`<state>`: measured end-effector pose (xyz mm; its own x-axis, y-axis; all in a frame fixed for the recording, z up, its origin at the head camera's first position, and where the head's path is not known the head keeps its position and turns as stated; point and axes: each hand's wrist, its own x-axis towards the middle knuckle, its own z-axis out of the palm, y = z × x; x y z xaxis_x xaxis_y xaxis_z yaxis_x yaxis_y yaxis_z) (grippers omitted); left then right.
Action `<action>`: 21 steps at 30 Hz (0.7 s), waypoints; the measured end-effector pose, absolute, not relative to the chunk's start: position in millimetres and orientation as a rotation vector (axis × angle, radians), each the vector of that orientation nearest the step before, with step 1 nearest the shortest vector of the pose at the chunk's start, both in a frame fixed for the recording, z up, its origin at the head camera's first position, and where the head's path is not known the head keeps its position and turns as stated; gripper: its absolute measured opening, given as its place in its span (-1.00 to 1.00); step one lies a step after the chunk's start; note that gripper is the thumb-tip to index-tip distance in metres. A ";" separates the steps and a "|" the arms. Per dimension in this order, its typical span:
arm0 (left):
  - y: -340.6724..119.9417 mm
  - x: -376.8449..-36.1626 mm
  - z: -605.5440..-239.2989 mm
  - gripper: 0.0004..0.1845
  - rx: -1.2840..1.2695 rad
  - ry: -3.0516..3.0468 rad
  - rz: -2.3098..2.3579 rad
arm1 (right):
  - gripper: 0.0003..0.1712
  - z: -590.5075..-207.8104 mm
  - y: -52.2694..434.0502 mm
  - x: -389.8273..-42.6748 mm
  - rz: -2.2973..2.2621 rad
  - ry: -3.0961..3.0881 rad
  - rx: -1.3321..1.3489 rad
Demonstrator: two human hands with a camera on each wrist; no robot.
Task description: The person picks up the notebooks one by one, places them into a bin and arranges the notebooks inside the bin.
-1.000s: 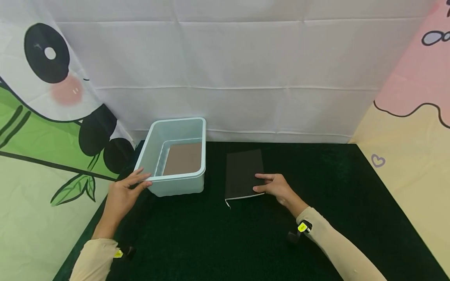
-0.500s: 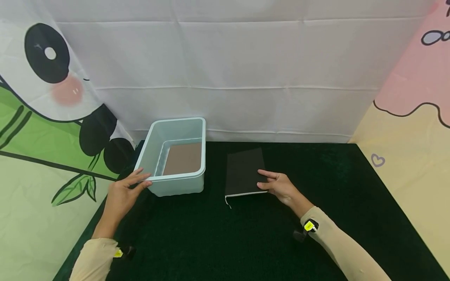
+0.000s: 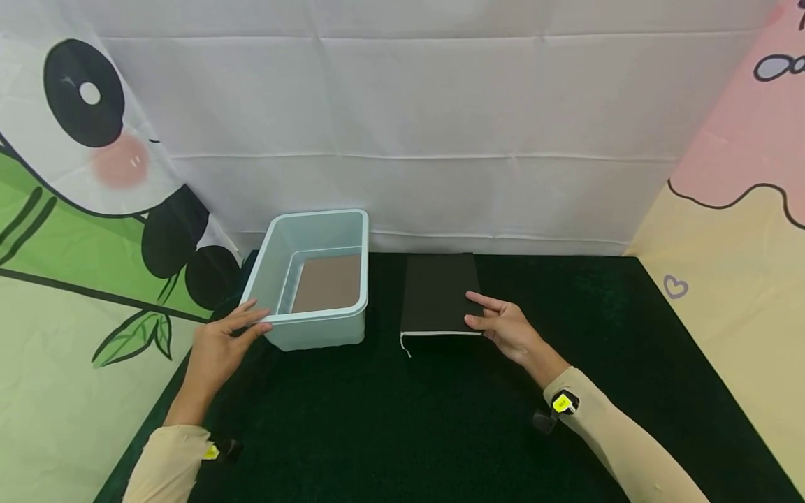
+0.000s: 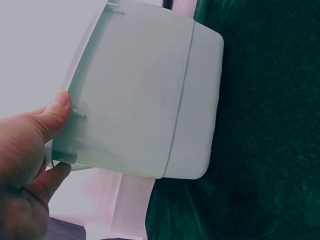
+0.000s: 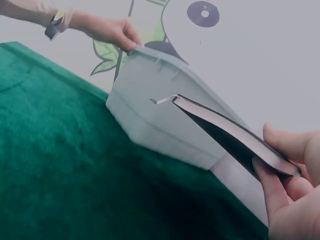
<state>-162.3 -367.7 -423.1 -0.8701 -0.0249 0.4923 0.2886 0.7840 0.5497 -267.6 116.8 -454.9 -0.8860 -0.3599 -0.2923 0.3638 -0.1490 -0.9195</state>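
A pale blue-green plastic bin (image 3: 321,332) stands at the back left of the table, with a flat brown-grey panel (image 3: 327,283) visible on its floor. My left hand (image 3: 216,349) grips the bin's near left corner; the thumb (image 4: 61,102) lies on the rim in the left wrist view. To the right of the bin, a black notebook (image 3: 440,293) with a white ribbon marker is held by my right hand (image 3: 512,332) at its right edge. In the right wrist view, thumb and fingers pinch the notebook (image 5: 225,125) from both faces, and it is raised off the cloth.
Dark green cloth (image 3: 377,426) covers the table. A white fabric backdrop (image 3: 428,126) hangs right behind the bin and notebook. Printed cartoon sheets (image 3: 82,279) flank the left and right sides.
The notebook has been lifted off the cloth by my right hand, shifting slightly up and right in the head view. My left hand and the bin have stayed put.
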 end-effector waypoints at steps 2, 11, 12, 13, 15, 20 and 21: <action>-367.8 -162.1 -422.7 -0.73 -0.197 -2.492 -0.874 | -0.20 -448.6 114.9 -267.6 -2.086 1.649 -0.010; -366.6 -162.1 -422.9 -0.73 -0.170 -2.510 -0.863 | -0.23 -417.1 102.4 -268.4 -2.147 1.554 -0.074; -366.6 -162.2 -422.9 -0.73 -0.166 -2.514 -0.860 | -0.24 -413.5 100.9 -268.9 -2.153 1.549 -0.078; -366.7 -162.2 -422.8 -0.72 -0.160 -2.518 -0.859 | -0.23 -410.2 99.6 -269.7 -2.158 1.542 -0.088; -366.9 -162.5 -422.9 -0.72 -0.157 -2.521 -0.856 | -0.23 -404.1 96.2 -271.5 -2.161 1.542 -0.107; -367.2 -162.7 -423.5 -0.72 -0.165 -2.510 -0.868 | -0.25 -391.2 84.0 -278.5 -2.168 1.546 -0.163; -367.3 -162.8 -423.8 -0.73 -0.167 -2.509 -0.872 | -0.26 -388.7 80.9 -279.9 -2.171 1.546 -0.170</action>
<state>-162.8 -367.3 -423.8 -0.8795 -0.0397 0.4743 0.2629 0.7901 0.5537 -279.9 80.9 -388.7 -0.8834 -0.4386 -0.1649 0.2991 -0.2569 -0.9190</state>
